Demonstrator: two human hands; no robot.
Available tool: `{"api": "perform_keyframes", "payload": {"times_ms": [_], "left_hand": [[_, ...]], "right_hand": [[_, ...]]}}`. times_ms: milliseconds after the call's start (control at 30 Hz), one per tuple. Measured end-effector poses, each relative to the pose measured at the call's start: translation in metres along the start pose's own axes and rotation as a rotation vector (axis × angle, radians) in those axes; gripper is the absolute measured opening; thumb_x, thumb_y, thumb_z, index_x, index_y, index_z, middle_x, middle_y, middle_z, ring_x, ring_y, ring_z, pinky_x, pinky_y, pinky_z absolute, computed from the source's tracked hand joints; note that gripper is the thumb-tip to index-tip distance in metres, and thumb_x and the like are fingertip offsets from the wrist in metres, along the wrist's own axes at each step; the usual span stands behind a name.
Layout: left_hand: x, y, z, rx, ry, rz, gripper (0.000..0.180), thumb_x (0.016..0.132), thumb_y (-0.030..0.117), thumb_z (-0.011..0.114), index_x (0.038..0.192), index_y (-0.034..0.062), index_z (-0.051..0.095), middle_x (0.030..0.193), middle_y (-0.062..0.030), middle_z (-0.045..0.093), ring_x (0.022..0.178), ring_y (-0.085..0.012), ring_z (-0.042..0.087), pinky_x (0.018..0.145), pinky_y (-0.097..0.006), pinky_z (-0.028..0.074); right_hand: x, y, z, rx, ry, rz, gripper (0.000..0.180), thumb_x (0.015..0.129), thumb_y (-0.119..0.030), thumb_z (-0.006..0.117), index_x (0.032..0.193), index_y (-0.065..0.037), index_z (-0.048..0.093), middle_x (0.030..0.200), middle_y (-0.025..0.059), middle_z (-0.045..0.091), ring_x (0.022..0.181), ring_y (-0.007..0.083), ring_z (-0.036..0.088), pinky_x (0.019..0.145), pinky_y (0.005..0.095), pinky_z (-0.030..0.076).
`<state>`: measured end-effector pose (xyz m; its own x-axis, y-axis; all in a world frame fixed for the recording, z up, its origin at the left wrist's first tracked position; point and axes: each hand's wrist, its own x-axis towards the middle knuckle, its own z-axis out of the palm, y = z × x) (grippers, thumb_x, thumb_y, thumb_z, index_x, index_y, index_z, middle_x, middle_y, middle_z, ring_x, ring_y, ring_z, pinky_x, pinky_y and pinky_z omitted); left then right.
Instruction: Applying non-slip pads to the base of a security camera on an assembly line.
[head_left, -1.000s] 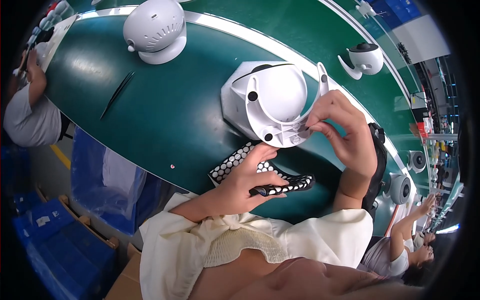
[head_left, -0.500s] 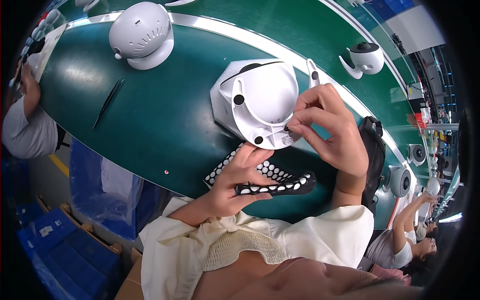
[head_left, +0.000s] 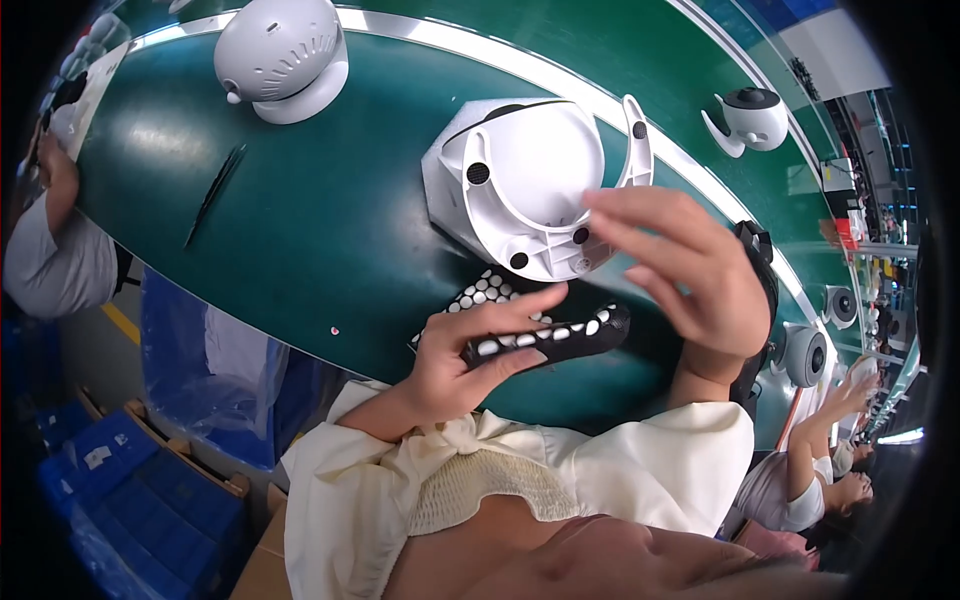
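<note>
A white plastic housing (head_left: 535, 160) lies in front of me with its curved two-legged base (head_left: 495, 225) facing up. Round black pads sit on the base, among them one pad (head_left: 581, 236) beside my right fingertips. My left hand (head_left: 450, 350) pinches a bent black strip (head_left: 560, 345) lined with white dots, which looks like a sheet of stick-on pads. Its index fingertip is close to the base's near rim. My right hand (head_left: 700, 270), slightly blurred, hovers right of the base with fingers apart and nothing visible in them.
Another white vented housing (head_left: 280, 65) stands at the upper left, with dark tweezers (head_left: 214, 195) lying below it. White units (head_left: 755, 125) stand along the green line beyond the white rail. A black bag-like item (head_left: 757, 300) is beside my right arm. Blue crates (head_left: 140, 490) stand lower left; people work at both sides.
My right hand has drawn back from the base and spread its fingers; a black pad shows where its fingertips were. My left hand has come off the base's rim, still holding the strip.
</note>
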<state>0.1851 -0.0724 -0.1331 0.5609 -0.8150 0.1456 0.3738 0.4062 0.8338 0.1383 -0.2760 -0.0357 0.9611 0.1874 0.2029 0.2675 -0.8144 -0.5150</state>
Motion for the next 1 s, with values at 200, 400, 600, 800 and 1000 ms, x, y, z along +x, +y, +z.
{"api": "perform_keyframes", "payload": {"times_ms": [200,400,600,800,1000], "left_hand": [[-0.003,0.005,-0.007,0.221,0.204,-0.034,0.019,0.076,0.002,0.061,0.092,-0.0004,0.052,0.080,-0.0049,0.056,0.074,-0.0094,0.054,0.068,-0.022,0.043],[-0.005,0.001,-0.012,0.169,0.290,0.113,0.023,0.073,0.000,0.061,0.095,-0.0016,0.052,0.088,-0.0080,0.058,0.079,-0.0110,0.055,0.071,-0.022,0.043],[-0.004,-0.002,-0.016,0.270,0.329,0.183,0.024,0.073,-0.004,0.062,0.096,-0.0013,0.054,0.092,-0.0086,0.059,0.078,-0.0103,0.055,0.071,-0.021,0.043],[-0.003,-0.003,-0.016,0.384,0.364,0.256,0.024,0.073,-0.004,0.062,0.096,-0.0010,0.055,0.093,-0.0081,0.060,0.076,-0.0090,0.055,0.069,-0.020,0.042],[0.000,0.000,-0.015,0.340,0.443,0.197,0.023,0.075,-0.002,0.060,0.097,-0.0020,0.054,0.089,-0.0085,0.060,0.079,-0.0100,0.056,0.071,-0.021,0.044]], "right_hand": [[-0.002,-0.004,-0.002,0.116,-0.059,-0.045,0.038,0.068,-0.020,0.067,0.099,0.000,0.058,0.089,0.0096,0.059,0.075,0.0254,0.056,0.068,0.0314,0.042],[0.008,-0.003,0.031,0.637,-0.098,0.188,0.028,0.068,-0.009,0.070,0.090,0.000,0.056,0.079,0.0057,0.058,0.064,0.0119,0.054,0.058,0.0236,0.044],[0.005,-0.003,0.026,0.650,0.029,0.327,0.021,0.067,-0.003,0.069,0.084,0.002,0.059,0.072,0.0059,0.060,0.065,0.0124,0.059,0.061,0.0232,0.048],[0.009,-0.006,0.031,0.340,0.148,0.076,0.019,0.067,-0.002,0.068,0.084,0.002,0.061,0.075,0.0112,0.061,0.064,0.0199,0.060,0.060,0.0256,0.048],[0.013,-0.004,0.037,0.189,0.210,-0.053,0.022,0.066,-0.002,0.068,0.087,0.001,0.061,0.075,0.0105,0.061,0.064,0.0213,0.061,0.052,0.0255,0.048]]}}
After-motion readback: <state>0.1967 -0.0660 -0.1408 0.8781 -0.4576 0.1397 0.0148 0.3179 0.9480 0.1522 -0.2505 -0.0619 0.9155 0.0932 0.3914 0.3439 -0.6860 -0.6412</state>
